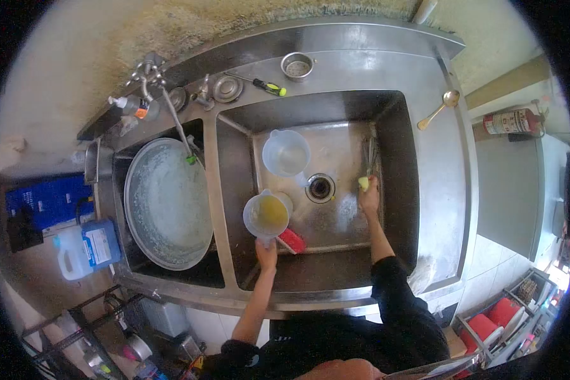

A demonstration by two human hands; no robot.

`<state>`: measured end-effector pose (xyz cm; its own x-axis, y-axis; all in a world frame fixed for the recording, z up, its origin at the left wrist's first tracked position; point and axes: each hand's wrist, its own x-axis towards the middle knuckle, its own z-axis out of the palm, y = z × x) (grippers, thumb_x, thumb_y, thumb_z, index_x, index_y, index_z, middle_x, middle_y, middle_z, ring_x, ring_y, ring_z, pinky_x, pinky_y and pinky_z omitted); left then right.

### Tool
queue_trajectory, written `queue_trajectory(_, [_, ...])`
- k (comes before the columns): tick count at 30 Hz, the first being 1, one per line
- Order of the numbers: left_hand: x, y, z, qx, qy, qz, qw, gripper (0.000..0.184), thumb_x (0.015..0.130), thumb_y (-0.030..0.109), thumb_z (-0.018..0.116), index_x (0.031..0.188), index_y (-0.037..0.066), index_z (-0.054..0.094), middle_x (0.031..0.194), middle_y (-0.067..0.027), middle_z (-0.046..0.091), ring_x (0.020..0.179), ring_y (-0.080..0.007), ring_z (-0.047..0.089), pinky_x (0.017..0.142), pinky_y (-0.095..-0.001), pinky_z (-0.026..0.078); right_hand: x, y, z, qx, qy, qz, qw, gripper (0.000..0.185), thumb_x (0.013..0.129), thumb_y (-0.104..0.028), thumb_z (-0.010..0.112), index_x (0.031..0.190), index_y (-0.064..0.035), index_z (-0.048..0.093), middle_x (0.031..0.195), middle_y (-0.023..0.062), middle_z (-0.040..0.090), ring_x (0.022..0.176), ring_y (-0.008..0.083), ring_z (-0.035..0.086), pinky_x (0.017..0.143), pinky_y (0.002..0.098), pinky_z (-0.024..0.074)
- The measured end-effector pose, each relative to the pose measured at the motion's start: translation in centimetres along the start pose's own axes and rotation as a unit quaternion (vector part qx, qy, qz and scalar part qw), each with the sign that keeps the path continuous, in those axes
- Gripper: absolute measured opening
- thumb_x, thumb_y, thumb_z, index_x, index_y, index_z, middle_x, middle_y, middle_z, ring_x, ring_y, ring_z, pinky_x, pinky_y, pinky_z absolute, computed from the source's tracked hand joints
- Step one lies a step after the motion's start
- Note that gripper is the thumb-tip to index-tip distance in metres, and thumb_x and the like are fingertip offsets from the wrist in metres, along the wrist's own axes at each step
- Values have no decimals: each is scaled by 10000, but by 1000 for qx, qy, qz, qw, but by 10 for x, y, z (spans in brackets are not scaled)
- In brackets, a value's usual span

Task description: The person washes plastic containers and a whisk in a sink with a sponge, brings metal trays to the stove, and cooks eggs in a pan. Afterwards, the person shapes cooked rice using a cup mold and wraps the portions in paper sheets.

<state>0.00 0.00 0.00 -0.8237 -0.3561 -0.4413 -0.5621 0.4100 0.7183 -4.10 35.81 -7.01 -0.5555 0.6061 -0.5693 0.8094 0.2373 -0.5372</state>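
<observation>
My left hand (266, 255) is closed around the handle of a translucent plastic jug (250, 218), held over the left part of the sink. Something yellow shows inside this jug. A second translucent jug (286, 154) stands on the sink floor farther back. Near the sink's right wall, my right hand (369, 197) is closed on a small pale green piece (363, 183) that looks like a sponge. Metal wires like a whisk's (370, 154) extend just beyond those fingers; whether I grip them too is unclear. A red-bristled brush (292, 241) lies beside the left jug, partly hidden.
A large round metal lid or pan (168, 202) fills the left basin below the faucet (178, 120). Along the back ledge are a screwdriver (259, 83), a strainer cup (297, 66) and a soap bottle (133, 106). A golden spoon (434, 114) rests on the right counter. The drain (320, 188) is mid-sink.
</observation>
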Motion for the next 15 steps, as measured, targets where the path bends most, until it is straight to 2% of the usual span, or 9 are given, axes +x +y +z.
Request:
queue_trajectory(2, [-7, -17, -10, 91, 16, 259, 961, 321, 791, 198, 658, 974, -16, 504, 898, -168, 510, 842, -322, 533, 755, -406, 416, 3, 25, -3, -21, 57, -111, 992, 675, 752, -143, 605, 1335, -162, 267, 1100, 248, 544, 1036, 401, 527, 827, 465, 436])
queue_trajectory(3, [37, 5, -6, 110, 35, 288, 950, 321, 791, 198, 658, 974, -16, 504, 898, -168, 510, 842, -322, 533, 755, -406, 416, 42, -1, 35, 19, 53, -122, 991, 675, 752, -143, 605, 1335, -162, 267, 1100, 248, 544, 1036, 401, 527, 827, 465, 436])
queue_trajectory(4, [21, 25, -3, 127, 4, 294, 947, 301, 803, 189, 644, 964, -26, 510, 877, -174, 505, 821, -325, 528, 743, -401, 415, 43, 7, 21, -10, 78, -113, 990, 566, 787, -135, 556, 1301, -160, 321, 1109, 241, 541, 1038, 400, 525, 840, 471, 426])
queue_trajectory(7, [0, 64, -4, 134, -43, 337, 931, 276, 823, 179, 624, 951, -41, 518, 831, -184, 522, 756, -324, 533, 698, -391, 422, -11, -62, -48, -49, 58, 20, 997, 437, 809, -118, 507, 1237, -125, 418, 1093, 234, 543, 1002, 416, 533, 842, 478, 419])
queue_trajectory(9, [-3, 84, -5, 119, -57, 377, 917, 272, 830, 177, 619, 947, -47, 520, 805, -189, 544, 712, -322, 541, 667, -387, 429, -24, -56, -59, -63, 67, -60, 994, 400, 799, -108, 512, 1195, -104, 456, 1079, 231, 544, 991, 420, 530, 832, 474, 423])
queue_trajectory(11, [0, 104, 0, 109, -186, 295, 931, 307, 842, 235, 609, 922, -52, 531, 756, -207, 587, 648, -350, 571, 597, -403, 437, -37, -47, -70, -61, 62, -68, 994, 390, 784, -86, 530, 1168, -93, 466, 1073, 222, 546, 1001, 409, 526, 821, 462, 432])
queue_trajectory(12, [4, 113, 7, 111, -191, 300, 928, 307, 842, 235, 609, 922, -52, 531, 756, -207, 587, 648, -350, 571, 597, -403, 437, -53, -47, -77, -15, 65, -110, 992, 402, 777, -82, 543, 1170, -90, 460, 1065, 228, 546, 1002, 413, 522, 819, 461, 431])
queue_trajectory(14, [9, 131, 26, 249, -279, 324, 869, 383, 851, 322, 586, 883, -58, 546, 720, -231, 606, 635, -392, 592, 562, -432, 447, -74, -37, -76, 61, 101, -195, 974, 445, 772, -82, 562, 1181, -54, 389, 1048, 247, 521, 954, 404, 544, 808, 440, 431])
queue_trajectory(15, [6, 137, 39, 249, -280, 329, 867, 383, 851, 322, 586, 883, -58, 546, 720, -231, 606, 635, -392, 592, 562, -432, 447, -85, -34, -76, 63, 106, -194, 973, 445, 772, -82, 562, 1181, -54, 389, 1048, 247, 521, 954, 404, 544, 808, 440, 431])
